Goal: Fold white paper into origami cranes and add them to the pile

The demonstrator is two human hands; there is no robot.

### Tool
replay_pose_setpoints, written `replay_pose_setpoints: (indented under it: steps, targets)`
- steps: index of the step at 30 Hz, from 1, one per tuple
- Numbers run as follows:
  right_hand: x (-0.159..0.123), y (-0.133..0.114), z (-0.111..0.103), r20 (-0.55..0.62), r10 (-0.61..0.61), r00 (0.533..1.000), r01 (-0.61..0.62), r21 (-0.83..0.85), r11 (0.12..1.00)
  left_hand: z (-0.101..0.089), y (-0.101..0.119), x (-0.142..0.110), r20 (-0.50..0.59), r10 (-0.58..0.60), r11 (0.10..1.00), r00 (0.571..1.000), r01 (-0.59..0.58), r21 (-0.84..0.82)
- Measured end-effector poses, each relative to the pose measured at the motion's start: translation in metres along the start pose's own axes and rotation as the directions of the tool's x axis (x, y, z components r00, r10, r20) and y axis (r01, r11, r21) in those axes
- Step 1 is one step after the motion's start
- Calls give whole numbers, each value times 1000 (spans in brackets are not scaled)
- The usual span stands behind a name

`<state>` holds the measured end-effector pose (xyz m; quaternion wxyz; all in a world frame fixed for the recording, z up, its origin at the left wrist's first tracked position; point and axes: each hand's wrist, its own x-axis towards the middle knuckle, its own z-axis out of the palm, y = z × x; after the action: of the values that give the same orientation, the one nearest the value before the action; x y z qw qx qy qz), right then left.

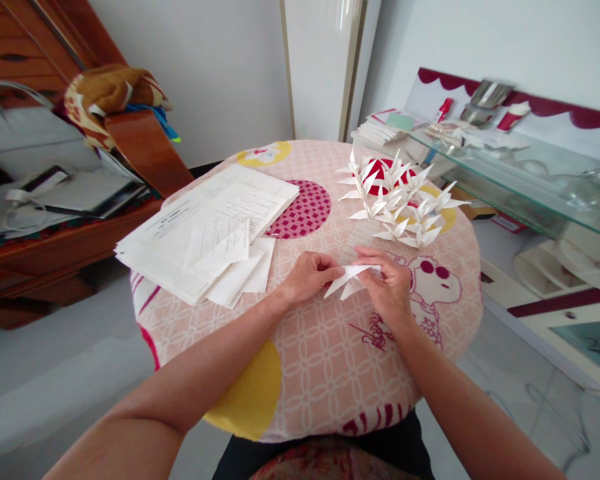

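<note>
Between my two hands is a partly folded white paper crane [351,274], held just above the cloth-covered table [325,360]. My left hand [311,275] pinches its left side with thumb and forefinger. On the other side, my right hand [387,283] grips the folded paper, its fingers curled round the far edge. Beyond my right hand, several finished white paper cranes [393,200] stand grouped on the cloth, wings and points sticking up. Left of my left hand lies a stack of printed paper sheets [200,227], with smaller cut pieces [250,270] at its near edge.
A glass-shelved cabinet [530,180] stands close on the right, with a metal container [490,97] and a red bottle [444,109] on it. A paper pile [383,128] is behind the cranes. At left, a wooden seat [145,147] carries cloths and a grey bag [35,133].
</note>
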<state>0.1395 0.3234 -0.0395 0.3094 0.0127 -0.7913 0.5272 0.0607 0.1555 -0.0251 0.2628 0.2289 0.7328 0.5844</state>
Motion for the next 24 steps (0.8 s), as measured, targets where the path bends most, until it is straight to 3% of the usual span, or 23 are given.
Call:
replay_pose_setpoints:
  steps: [8, 17, 24]
  targets:
    - [-1, 0, 3, -12, 45, 999, -45, -4, 999, 3, -1, -2, -28, 49, 998, 998, -48, 29]
    - [-1, -3, 2, -30, 87, 996, -86, 28, 996, 4, 0, -1, -32, 25, 999, 999, -26, -26]
    - [-3, 4, -1, -9, 258, 966, -254, 142, 957, 3, -6, 0, -58, 8, 999, 998, -10, -35]
